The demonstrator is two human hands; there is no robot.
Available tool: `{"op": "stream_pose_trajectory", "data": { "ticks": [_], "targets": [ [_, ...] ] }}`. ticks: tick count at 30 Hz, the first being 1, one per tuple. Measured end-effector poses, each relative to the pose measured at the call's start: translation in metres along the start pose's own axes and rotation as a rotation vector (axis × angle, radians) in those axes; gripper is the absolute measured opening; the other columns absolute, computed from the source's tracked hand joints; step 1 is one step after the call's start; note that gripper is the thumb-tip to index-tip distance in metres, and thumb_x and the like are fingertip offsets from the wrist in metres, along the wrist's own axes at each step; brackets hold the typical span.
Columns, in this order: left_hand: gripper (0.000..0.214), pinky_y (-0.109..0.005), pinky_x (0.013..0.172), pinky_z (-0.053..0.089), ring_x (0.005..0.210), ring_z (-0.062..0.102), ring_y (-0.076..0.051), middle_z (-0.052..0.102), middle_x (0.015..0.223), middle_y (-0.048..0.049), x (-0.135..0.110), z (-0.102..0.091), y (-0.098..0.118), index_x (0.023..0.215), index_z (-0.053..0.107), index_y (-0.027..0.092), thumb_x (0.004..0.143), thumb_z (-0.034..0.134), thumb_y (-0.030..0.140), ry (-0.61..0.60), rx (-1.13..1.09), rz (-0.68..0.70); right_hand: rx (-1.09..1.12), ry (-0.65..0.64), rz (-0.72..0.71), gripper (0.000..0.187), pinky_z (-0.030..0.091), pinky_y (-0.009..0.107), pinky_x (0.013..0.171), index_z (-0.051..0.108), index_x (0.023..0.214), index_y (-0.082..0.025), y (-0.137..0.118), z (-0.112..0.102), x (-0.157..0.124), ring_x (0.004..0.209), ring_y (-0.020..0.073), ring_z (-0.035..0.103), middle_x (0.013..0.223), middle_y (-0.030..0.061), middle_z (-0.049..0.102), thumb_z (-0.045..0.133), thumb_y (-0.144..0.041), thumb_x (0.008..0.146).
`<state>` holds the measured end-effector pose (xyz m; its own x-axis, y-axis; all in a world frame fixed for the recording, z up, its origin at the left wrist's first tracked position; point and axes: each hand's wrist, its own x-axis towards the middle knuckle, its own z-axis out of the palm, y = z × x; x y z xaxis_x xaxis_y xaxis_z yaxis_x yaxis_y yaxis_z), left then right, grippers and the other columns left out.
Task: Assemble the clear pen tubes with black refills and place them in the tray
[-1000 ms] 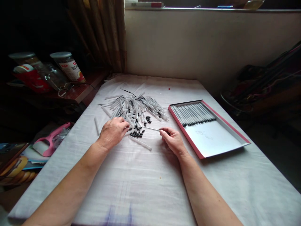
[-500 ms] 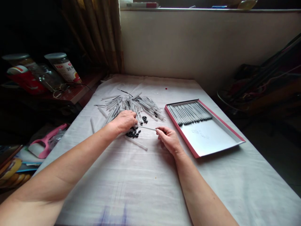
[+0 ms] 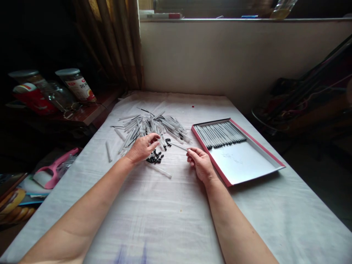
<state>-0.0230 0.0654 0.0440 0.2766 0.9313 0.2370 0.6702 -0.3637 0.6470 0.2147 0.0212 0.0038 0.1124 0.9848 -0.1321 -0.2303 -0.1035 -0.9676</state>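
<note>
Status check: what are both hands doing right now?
Left hand on pile of clear plastic tubes. Right hand pinching thin refill. Nothing in the way.

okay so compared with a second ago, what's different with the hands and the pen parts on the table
The left hand went forward into the pile of clear tubes, then drew back a little; its fingertips now sit at the pile's near edge, above the small black caps. What it grips, if anything, cannot be told. The right hand kept pinching the thin refill. The tray and its row of pens look unchanged.
</note>
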Motion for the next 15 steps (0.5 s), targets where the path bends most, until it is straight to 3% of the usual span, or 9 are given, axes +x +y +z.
{"op": "stream_pose_trajectory", "data": {
  "ticks": [3, 6, 10, 15],
  "targets": [
    [0.04, -0.022, 0.06, 0.048, 0.071, 0.063, -0.013, 0.07, 0.086, -0.0035, -0.022, 0.012, 0.008, 0.108, 0.066, 0.018, 0.077, 0.066, 0.044, 0.128, -0.602, -0.257, 0.021, -0.037, 0.016, 0.035, 0.027, 0.019, 0.039, 0.067, 0.078, -0.016, -0.002, 0.001, -0.002, 0.047, 0.0076, 0.047, 0.062, -0.0014, 0.059, 0.077, -0.043, 0.058],
    [0.042, -0.019, 0.056, 0.05, 0.068, 0.065, -0.011, 0.071, 0.09, -0.0024, -0.038, 0.022, 0.017, 0.096, 0.066, 0.018, 0.064, 0.078, 0.044, 0.242, -0.99, -0.451, -0.016, -0.127, 0.009, 0.031, 0.026, 0.019, 0.04, 0.068, 0.08, -0.016, -0.002, 0.004, -0.005, 0.047, 0.007, 0.045, 0.061, -0.0019, 0.058, 0.075, -0.04, 0.063],
    [0.042, -0.017, 0.054, 0.051, 0.065, 0.066, -0.009, 0.071, 0.088, -0.0001, -0.045, 0.025, 0.022, 0.088, 0.064, 0.018, 0.057, 0.084, 0.036, 0.28, -1.143, -0.569, -0.023, -0.174, 0.009, 0.029, 0.027, 0.02, 0.041, 0.069, 0.083, -0.015, 0.001, 0.006, -0.007, 0.047, 0.0067, 0.044, 0.061, -0.0025, 0.056, 0.073, -0.039, 0.066],
    [0.047, -0.017, 0.052, 0.051, 0.063, 0.066, -0.009, 0.071, 0.086, 0.0, -0.046, 0.027, 0.022, 0.088, 0.063, 0.017, 0.054, 0.085, 0.039, 0.268, -1.127, -0.57, -0.064, -0.147, 0.005, 0.029, 0.029, 0.021, 0.042, 0.069, 0.083, -0.016, 0.002, 0.006, -0.006, 0.048, 0.0072, 0.043, 0.062, -0.0024, 0.056, 0.072, -0.04, 0.066]
  ]
}}
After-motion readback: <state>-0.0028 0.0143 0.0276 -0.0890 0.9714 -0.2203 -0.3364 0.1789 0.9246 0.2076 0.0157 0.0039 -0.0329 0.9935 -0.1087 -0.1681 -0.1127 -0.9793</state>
